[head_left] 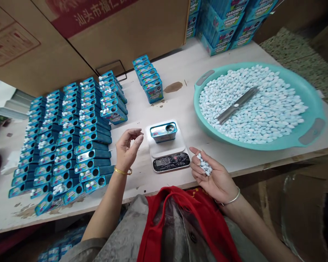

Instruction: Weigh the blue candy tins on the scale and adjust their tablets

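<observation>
A small blue tin (163, 131) stands upright on a white digital scale (168, 148), its round opening showing pale candies inside. The scale's display reads about 155.0. Left of the scale, my left hand (128, 147) hovers with its thumb and fingers apart and nothing between them. My right hand (211, 174) is palm up at the scale's lower right, its fingers curled around a small heap of pale blue candies (205, 165). A wide turquoise basin (315, 105) at the right holds many such candies (270, 112), with a metal scoop (237, 105) lying on them.
Rows of blue tins (68, 142) fill the left of the white table (180, 80), several with candies on their tops. A short row of tins (150, 78) stands behind the scale. Stacked blue packs (221, 27) and large cardboard boxes (125, 32) line the back.
</observation>
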### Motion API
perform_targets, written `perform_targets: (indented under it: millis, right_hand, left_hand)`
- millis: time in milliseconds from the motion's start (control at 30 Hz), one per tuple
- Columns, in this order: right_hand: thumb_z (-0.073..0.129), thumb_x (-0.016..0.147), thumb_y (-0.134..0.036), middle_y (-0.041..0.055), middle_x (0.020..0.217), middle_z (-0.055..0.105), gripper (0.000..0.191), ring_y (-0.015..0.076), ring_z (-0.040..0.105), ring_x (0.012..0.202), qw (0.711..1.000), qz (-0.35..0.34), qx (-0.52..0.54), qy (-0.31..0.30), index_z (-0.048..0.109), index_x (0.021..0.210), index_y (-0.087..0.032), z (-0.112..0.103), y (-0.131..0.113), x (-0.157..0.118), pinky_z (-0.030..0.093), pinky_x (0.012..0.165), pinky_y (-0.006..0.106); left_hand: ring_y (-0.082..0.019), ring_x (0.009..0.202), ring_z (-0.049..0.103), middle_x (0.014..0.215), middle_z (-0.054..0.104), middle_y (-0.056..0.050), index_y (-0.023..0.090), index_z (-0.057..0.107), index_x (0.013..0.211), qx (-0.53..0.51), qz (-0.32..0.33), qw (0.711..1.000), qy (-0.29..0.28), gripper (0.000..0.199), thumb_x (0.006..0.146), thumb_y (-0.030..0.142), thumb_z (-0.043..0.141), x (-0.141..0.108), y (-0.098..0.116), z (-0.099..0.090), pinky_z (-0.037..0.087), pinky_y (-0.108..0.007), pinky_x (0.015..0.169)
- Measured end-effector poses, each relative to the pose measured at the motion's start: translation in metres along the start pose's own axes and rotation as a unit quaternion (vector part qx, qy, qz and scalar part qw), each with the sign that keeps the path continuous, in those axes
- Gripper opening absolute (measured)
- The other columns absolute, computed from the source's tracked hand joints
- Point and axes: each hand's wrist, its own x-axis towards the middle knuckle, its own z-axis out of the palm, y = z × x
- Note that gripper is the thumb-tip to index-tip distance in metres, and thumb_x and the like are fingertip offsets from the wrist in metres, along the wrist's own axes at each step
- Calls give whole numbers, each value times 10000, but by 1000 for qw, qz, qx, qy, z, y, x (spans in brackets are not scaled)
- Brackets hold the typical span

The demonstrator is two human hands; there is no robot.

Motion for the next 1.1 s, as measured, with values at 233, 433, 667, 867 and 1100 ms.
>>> perform_targets:
  millis: [233, 433, 667, 867, 1100]
  right_hand:
    - [618, 823, -298, -52, 613, 455, 205, 36, 333, 441, 999, -12, -26, -15, 639, 947, -137, 18, -6, 9, 293, 344, 132]
    - [641, 812, -326, -56, 618, 460, 205, 24, 312, 437, 1000, 13, -24, -1, 643, 926, -156, 19, 5, 16, 299, 350, 125]
    - [671, 790, -341, -55, 638, 454, 256, 19, 323, 447, 1000, 5, -21, 6, 640, 961, -153, 16, 7, 21, 299, 353, 126]
    - [652, 807, -323, -56, 647, 438, 248, 19, 304, 457, 999, 23, -24, 8, 636, 984, -150, 12, 5, 27, 301, 355, 125]
    - [686, 764, -301, -62, 660, 417, 271, 37, 317, 468, 996, 61, -49, 40, 626, 1005, -190, 2, 2, 21, 353, 360, 151]
  left_hand:
    - [-216, 1013, 551, 1146, 579, -105, 205, 445, 1282, 157, 135, 973, -100, 626, 744, 402, 696, 10, 16, 10, 441, -338, 800]
    - [-204, 889, 549, 976, 618, -73, 173, 517, 1170, 307, 207, 916, -156, 361, 849, 334, 563, 61, 19, 30, 395, -332, 771]
    - [-251, 975, 550, 1080, 601, -97, 201, 564, 1131, 391, 169, 900, -91, 328, 817, 288, 594, 151, -18, 53, 351, -364, 776]
    - [-306, 1046, 499, 1194, 543, -143, 203, 531, 1222, 458, 145, 876, -36, 435, 799, 267, 609, 163, -32, 59, 344, -415, 811]
    - [-264, 1081, 519, 1195, 558, -124, 177, 499, 1234, 450, 157, 873, -109, 443, 834, 346, 584, 122, 21, -5, 398, -391, 869]
